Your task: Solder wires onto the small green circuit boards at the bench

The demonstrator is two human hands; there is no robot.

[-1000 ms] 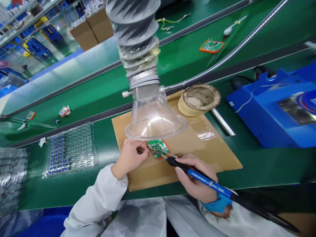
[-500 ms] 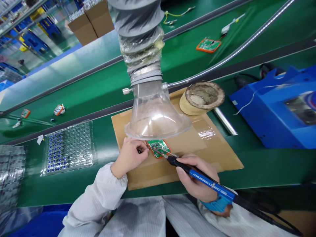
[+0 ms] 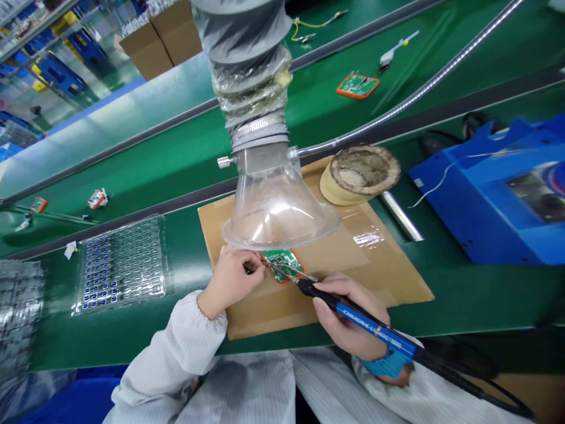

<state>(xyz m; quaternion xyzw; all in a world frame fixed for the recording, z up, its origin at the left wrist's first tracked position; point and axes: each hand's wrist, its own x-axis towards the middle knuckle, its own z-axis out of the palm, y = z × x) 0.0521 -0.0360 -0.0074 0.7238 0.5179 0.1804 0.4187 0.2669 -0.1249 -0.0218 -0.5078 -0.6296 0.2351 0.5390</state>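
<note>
A green circuit board in an orange frame lies on the cardboard sheet, partly under the rim of a clear fume hood. My left hand is closed in a pinch at the board's left edge. Something small and dark shows within its curled fingers, too hidden to name. My right hand grips a soldering iron with a blue and black handle. Its metal tip reaches over the board towards my left fingertips; whether it touches the board I cannot tell.
A clear tray of small blue parts lies to the left. A round, crusted pot stands behind the cardboard, and a blue machine is at right. Behind them, a green conveyor belt carries several orange-framed boards. A grey hose hangs overhead.
The orange-framed boards on the belt have shifted left. Both my hands, the soldering iron and the board in front of me keep nearly the same place.
</note>
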